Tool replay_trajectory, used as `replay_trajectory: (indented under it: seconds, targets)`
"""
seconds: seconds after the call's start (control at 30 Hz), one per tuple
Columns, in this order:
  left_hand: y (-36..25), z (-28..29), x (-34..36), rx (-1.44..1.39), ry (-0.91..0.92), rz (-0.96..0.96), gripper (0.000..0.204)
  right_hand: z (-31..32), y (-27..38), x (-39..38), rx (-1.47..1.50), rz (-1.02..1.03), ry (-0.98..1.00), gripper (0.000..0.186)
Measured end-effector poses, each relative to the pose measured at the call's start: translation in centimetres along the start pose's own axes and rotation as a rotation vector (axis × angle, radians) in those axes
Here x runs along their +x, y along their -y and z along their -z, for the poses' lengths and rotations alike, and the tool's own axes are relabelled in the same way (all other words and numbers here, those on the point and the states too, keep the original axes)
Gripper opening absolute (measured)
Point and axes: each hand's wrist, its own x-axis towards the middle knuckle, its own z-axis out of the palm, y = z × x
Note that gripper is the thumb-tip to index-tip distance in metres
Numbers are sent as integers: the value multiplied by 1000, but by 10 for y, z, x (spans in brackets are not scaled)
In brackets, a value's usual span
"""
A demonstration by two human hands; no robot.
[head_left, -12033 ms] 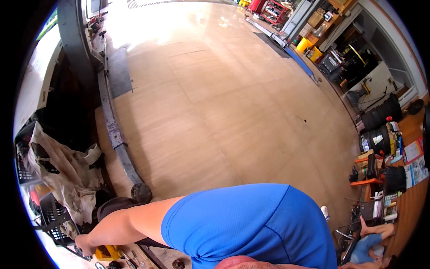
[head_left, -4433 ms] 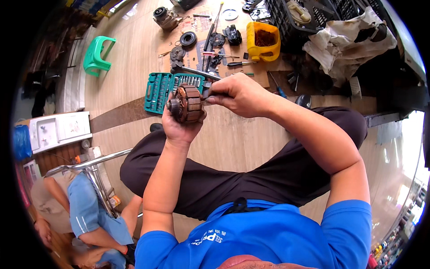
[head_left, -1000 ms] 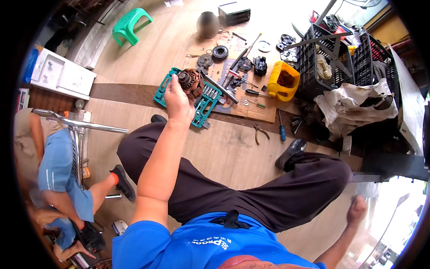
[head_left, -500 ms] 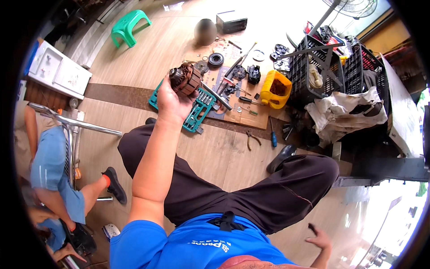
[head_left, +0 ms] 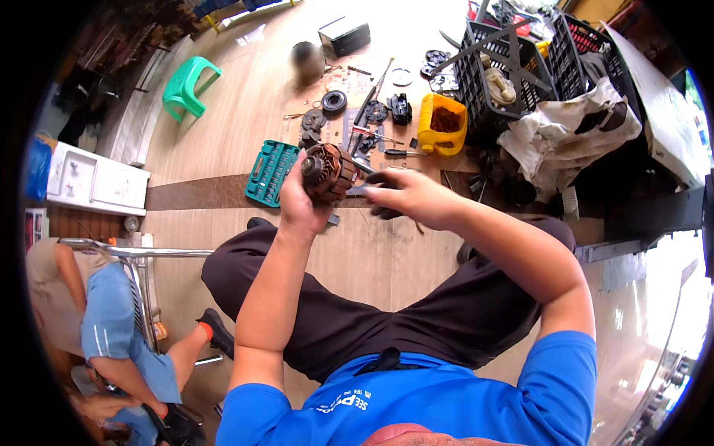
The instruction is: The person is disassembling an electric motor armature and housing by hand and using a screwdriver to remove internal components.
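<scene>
A motor armature (head_left: 336,177) with copper windings and a dark, round end rests in my raised left hand (head_left: 297,202). The fingers of that hand are closed around its side. My right hand (head_left: 416,197) is just right of the armature, with its fingers pointing toward it. Dark patches and blur cover those fingertips, and I cannot make out whether they hold anything. Below my hands, a green socket set case (head_left: 264,172) lies open on the floor, partly hidden by my left hand.
Beyond my hands lie a black ring-shaped part (head_left: 334,102), a screwdriver (head_left: 404,153) and a yellow cut-open jug (head_left: 444,123). Black crates (head_left: 476,89) stand at the right, with a stained cloth (head_left: 569,126) draped nearby. A green stool (head_left: 186,88) stands far left; another person (head_left: 111,297) sits at left.
My right hand has come up from the lower right to beside the armature. My left hand, still holding the armature, is slightly lower and further right in view. The view itself has shifted.
</scene>
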Motion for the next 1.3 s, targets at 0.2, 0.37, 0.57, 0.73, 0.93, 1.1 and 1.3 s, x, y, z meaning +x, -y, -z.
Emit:
replay_trajectory:
  seconds: [0.2,0.37,0.57,0.73,0.93,1.1,1.3]
  targets:
    - [4,2,-10,15,28,37,40,-12,-24,26,207,-124,226,25]
    - [1,8,-5,89,40,-13,38,0,-18,40,74,-148,113,20]
    - [-3,8,-1,25,46,-13,42,6,3,27,0,-53,38,20]
    - [3,12,6,159,-43,-91,33,15,-4,29,85,23,-34,27]
    - [15,14,14,386,-160,-289,28,24,2,25,107,37,140,29]
    - [19,19,18,362,-247,-400,29,11,-6,22,-88,-45,370,27]
    - [13,18,18,244,-233,-302,33,0,-41,26,-834,-6,303,28]
